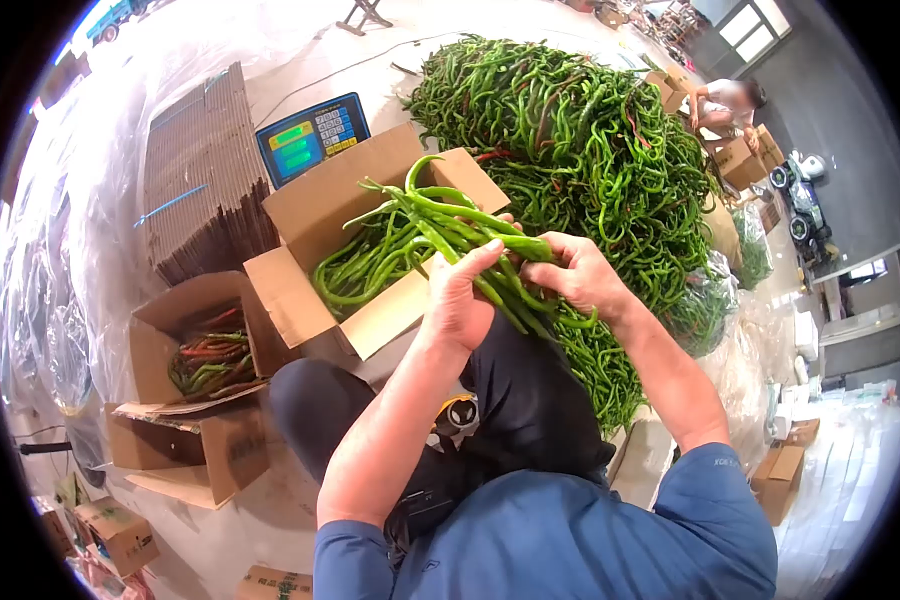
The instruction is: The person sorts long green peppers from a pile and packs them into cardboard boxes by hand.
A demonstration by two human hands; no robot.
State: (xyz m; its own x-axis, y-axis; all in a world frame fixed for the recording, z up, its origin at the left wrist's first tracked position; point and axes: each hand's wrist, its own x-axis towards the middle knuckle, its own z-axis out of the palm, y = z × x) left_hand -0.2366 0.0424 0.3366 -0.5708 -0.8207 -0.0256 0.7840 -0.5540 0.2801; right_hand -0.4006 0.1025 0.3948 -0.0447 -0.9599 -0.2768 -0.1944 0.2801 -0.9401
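A bundle of long green peppers [450, 225] lies across my two hands, above the right edge of an open cardboard box [295, 290]. My left hand [462, 295] is wrapped round the bundle, its thumb on top. At the bundle's right end, my right hand [575, 272] pinches some of the peppers. Inside the box are more green peppers [355, 272]. Beyond my hands rises a large heap of green peppers [610, 150], with a few red ones in it.
Behind the box is a scale display [312, 138], beside stacked flat cardboard [200, 165]. A box with red and green peppers [160, 345] stands at the left. Another person [720, 108] sits behind the heap, near cardboard boxes [740, 160]. Plastic sheeting [55, 240] hangs far left.
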